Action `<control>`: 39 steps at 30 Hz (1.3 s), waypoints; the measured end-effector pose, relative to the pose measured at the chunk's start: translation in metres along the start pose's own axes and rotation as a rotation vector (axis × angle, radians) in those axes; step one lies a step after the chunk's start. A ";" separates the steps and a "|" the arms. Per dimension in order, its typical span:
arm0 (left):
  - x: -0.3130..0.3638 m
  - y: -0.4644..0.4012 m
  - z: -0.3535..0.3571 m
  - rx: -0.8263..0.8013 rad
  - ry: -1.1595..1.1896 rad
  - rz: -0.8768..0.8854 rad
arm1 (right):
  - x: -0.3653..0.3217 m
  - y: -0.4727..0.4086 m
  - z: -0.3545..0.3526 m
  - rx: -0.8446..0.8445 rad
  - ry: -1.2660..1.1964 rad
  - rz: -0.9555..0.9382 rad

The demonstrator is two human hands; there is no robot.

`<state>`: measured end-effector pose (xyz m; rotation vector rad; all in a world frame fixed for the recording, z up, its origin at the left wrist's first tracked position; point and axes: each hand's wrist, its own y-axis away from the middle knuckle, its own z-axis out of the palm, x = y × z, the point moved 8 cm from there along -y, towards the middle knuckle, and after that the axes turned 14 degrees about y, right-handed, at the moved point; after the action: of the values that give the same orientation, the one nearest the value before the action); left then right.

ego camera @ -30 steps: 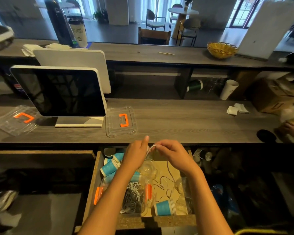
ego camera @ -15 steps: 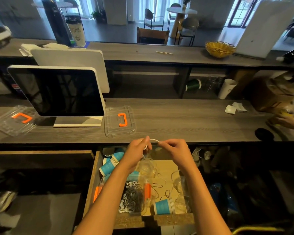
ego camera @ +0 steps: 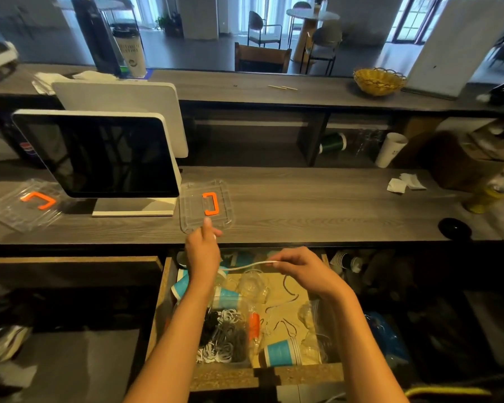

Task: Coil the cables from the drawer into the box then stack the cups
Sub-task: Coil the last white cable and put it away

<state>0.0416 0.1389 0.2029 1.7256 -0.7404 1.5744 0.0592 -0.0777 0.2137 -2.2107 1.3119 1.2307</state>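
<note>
Far to the left of your left hand (ego camera: 202, 251) a clear lid with an orange handle (ego camera: 24, 203) lies on the counter (ego camera: 317, 205), and a dark monitor (ego camera: 99, 155) stands between that lid and a second clear lid with an orange handle (ego camera: 206, 205), which sits just beyond your left knuckles. Your left hand is held above the front edge of the counter with its fingers curled round one end of a white cable (ego camera: 245, 266) and the thumb sticking up toward the second lid. The cable runs from that hand, sagging a little, across to your right hand (ego camera: 301, 270), which pinches it between thumb and fingertips above the open drawer (ego camera: 165, 295). Below your left forearm a clear box (ego camera: 224, 335) in the drawer holds a heap of coiled black, grey and white cables. Blue paper cups (ego camera: 281, 351) lie on their sides around the box, some under your left wrist and one near the drawer's front edge. Between your forearms, thin dark cables (ego camera: 288, 289) lie loose on the drawer floor among clear plastic cups (ego camera: 252, 285). Beyond your right hand, far along the counter, lie crumpled white papers (ego camera: 405, 183).
</note>
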 end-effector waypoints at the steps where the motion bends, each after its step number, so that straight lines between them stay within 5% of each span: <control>1: 0.004 0.004 0.007 -0.051 -0.208 0.080 | -0.008 -0.001 0.002 -0.018 0.000 -0.033; 4: -0.005 0.017 0.035 -0.300 -0.450 0.043 | -0.020 -0.008 -0.003 0.078 -0.047 -0.072; 9: -0.024 0.065 0.073 -0.863 -0.079 -0.439 | -0.010 -0.014 -0.023 0.380 -0.083 0.028; 12: -0.007 0.080 0.086 -1.148 0.109 -0.358 | 0.002 -0.006 -0.028 0.485 -0.144 0.123; 14: -0.002 0.079 0.087 -1.198 0.164 -0.305 | 0.013 -0.002 -0.030 0.528 -0.172 0.197; 24: -0.031 0.028 0.054 -0.332 0.260 -0.323 | 0.018 -0.003 -0.019 0.375 -0.122 0.261; 29: -0.037 0.023 0.041 -0.116 0.605 -0.423 | 0.014 -0.003 -0.016 0.311 -0.146 0.249; 35: -0.038 0.008 0.029 0.097 1.330 -0.553 | 0.011 -0.001 -0.011 0.200 -0.106 0.214; 37: -0.037 0.000 0.016 0.175 1.407 -0.545 | 0.013 0.001 -0.010 0.136 -0.047 0.193; 39: -0.038 -0.006 0.004 0.211 1.204 -0.477 | 0.012 0.001 -0.009 0.081 0.010 0.153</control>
<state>0.0448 0.1384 0.1646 0.6846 0.4131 1.9441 0.0654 -0.0908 0.2100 -2.0967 1.5314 1.1973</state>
